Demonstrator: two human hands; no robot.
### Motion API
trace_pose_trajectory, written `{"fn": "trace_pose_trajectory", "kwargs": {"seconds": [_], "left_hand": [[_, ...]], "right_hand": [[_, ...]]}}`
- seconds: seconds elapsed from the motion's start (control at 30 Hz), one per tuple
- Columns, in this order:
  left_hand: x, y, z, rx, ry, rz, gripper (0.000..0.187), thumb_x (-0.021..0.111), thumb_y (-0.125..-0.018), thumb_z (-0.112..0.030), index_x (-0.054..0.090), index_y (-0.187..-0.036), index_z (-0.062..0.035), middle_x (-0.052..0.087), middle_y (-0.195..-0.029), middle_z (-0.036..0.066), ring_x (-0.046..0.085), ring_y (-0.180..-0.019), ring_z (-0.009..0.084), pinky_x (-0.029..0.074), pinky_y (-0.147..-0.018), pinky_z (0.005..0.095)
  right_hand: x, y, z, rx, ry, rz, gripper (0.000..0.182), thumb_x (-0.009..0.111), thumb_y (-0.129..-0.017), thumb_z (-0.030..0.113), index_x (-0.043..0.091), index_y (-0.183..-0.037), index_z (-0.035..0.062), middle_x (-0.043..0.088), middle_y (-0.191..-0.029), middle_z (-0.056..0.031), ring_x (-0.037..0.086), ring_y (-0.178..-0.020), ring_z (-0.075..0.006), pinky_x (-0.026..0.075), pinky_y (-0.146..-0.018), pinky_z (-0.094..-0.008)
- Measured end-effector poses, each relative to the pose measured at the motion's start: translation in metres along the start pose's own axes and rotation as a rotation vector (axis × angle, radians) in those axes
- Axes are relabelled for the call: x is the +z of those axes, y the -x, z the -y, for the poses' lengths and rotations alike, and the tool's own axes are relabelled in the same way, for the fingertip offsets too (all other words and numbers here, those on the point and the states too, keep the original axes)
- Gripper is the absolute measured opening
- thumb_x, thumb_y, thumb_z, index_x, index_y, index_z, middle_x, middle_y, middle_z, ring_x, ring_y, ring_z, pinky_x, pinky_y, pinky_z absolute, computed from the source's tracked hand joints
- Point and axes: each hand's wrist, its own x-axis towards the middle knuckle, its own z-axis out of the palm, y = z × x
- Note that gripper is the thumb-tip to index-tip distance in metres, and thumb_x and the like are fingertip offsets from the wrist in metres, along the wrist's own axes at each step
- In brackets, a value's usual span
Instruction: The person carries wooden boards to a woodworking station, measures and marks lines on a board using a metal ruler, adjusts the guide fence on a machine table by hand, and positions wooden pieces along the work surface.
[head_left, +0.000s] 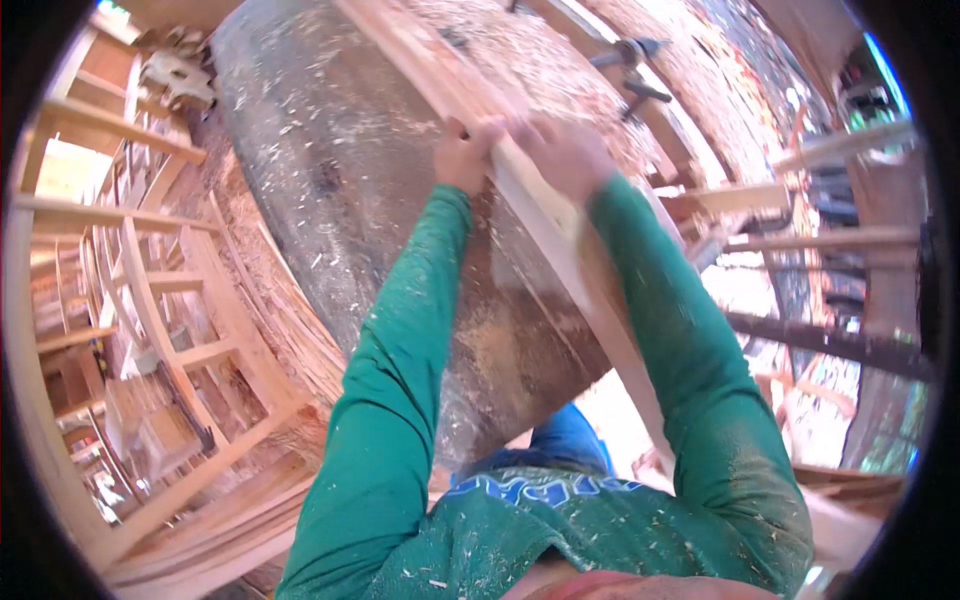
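Note:
My left hand (465, 157) is closed at the left edge of a long wooden board (560, 215), its fingers curled in. Close beside it, my right hand (568, 158) bends over the top of the same board, blurred by motion. The hands almost meet, both arms stretched forward. The board runs from the top of the view down to the right, passing under my right forearm. Beneath it lies a broad, dark, worn work surface (330, 150) sprinkled with wood shavings.
A dark drill-like tool (632, 55) rests at the upper right among heaped shavings (560, 70). Wooden frames (150, 290) stand on the left, with long strips (230, 510) stacked below them. Beams (740, 200) and a dark bar (830, 343) cross the right side.

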Motion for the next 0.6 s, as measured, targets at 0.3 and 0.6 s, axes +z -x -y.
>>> {"fn": "trace_pose_trajectory", "kwargs": {"seconds": [0.3, 0.6], "left_hand": [[0.000, 0.014, -0.022, -0.140, 0.044, 0.104, 0.051, 0.061, -0.093, -0.053, 0.063, -0.119, -0.0091, 0.066, -0.105, 0.006, 0.065, -0.097, 0.0217, 0.053, -0.086, 0.0414], [0.008, 0.012, -0.037, -0.135, 0.084, 0.137, 0.062, 0.055, -0.093, -0.056, 0.053, -0.134, -0.0093, 0.062, -0.121, 0.008, 0.060, -0.112, 0.0246, 0.047, -0.100, 0.0430]], "right_hand": [[0.010, 0.427, -0.080, 0.346, 0.117, -0.201, 0.075, 0.086, -0.076, 0.027, 0.052, -0.139, 0.0039, 0.069, -0.104, -0.0182, 0.069, -0.088, -0.0393, 0.055, -0.077, -0.0487], [0.008, 0.417, -0.085, 0.381, 0.041, -0.180, 0.075, 0.088, -0.067, 0.017, 0.057, -0.133, 0.0036, 0.070, -0.115, -0.0218, 0.069, -0.093, -0.0409, 0.055, -0.079, -0.0486]]}}
